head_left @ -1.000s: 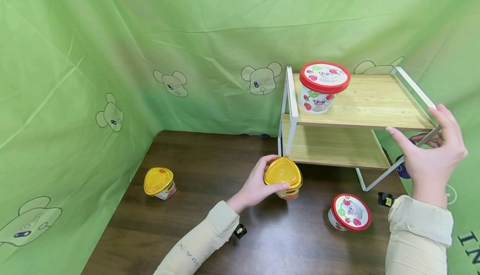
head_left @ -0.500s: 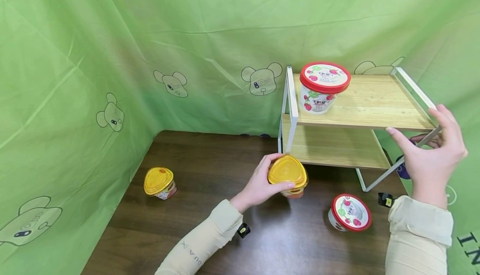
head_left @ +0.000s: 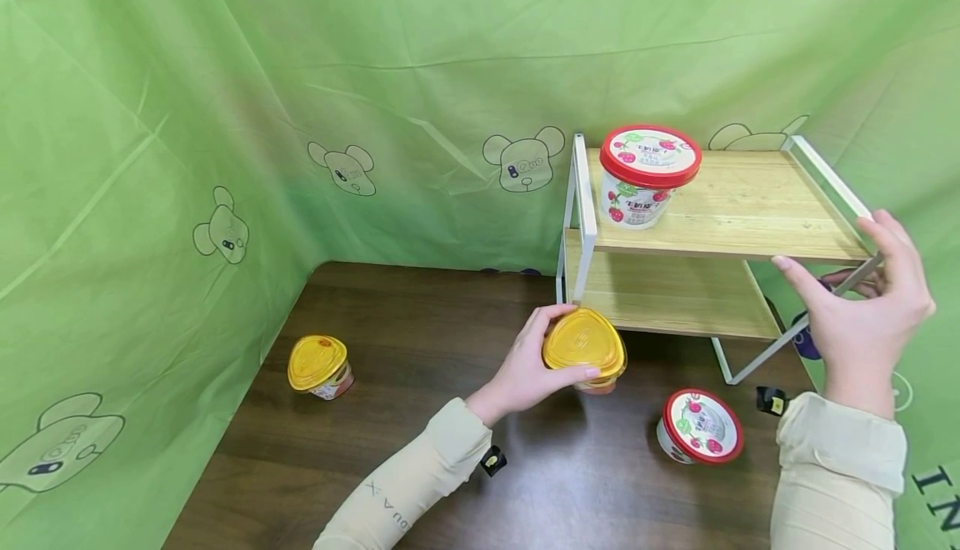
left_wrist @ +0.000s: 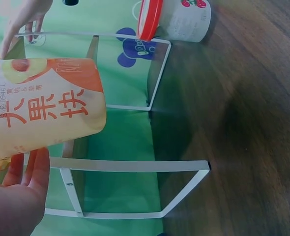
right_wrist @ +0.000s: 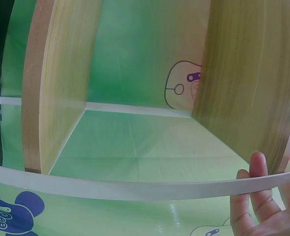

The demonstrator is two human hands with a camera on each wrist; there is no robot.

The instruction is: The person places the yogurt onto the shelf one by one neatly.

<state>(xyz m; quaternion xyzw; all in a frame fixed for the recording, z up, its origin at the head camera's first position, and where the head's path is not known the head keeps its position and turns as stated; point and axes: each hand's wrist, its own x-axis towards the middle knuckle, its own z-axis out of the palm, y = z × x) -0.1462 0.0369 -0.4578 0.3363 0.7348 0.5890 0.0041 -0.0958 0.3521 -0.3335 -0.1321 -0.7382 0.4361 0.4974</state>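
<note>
My left hand grips a yellow-lidded cup with peach pictures on its side, thumb at the front and fingers behind. The cup is held off the table, in front of the lower board's left end; its printed side fills the left of the left wrist view. My right hand holds the right front corner of a two-tier shelf rack. Its thumb lies at the upper board's front edge, and in the right wrist view its fingers bend round the white metal frame.
A red-lidded strawberry tub stands on the upper board's left end. Another red-lidded tub sits on the dark wooden table before the rack. A second yellow-lidded cup stands at the far left. Green cloth hangs around the table.
My left hand has carried the yellow-lidded cup slightly rightward and toward the rack's lower board. The right hand, the rack and the other containers have stayed put.
</note>
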